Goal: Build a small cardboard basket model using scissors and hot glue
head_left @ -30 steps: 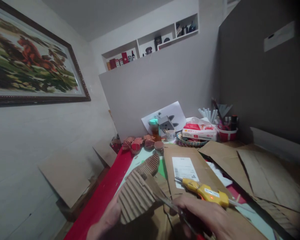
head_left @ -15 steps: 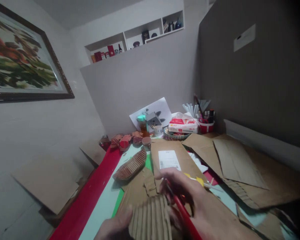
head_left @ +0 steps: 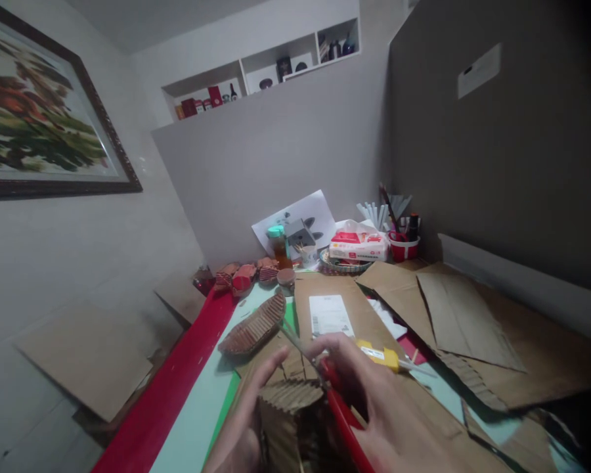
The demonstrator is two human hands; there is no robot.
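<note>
Between both hands, ridged brown corrugated cardboard piece (head_left: 288, 410), folded over.

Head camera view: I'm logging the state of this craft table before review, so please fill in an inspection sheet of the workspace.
Surface: table with a green mat and a red edge, mostly covered.
Job's things: corrugated cardboard piece in the left hand; red-handled scissors in the right hand.
Clutter: yellow glue gun, ribbed cardboard boat, flattened cardboard boxes, tissue pack, red cup of tools.
Grippers: both hands closed on their items.
Cables: nothing seen.
Surroundings: framed painting, wall shelf.
</note>
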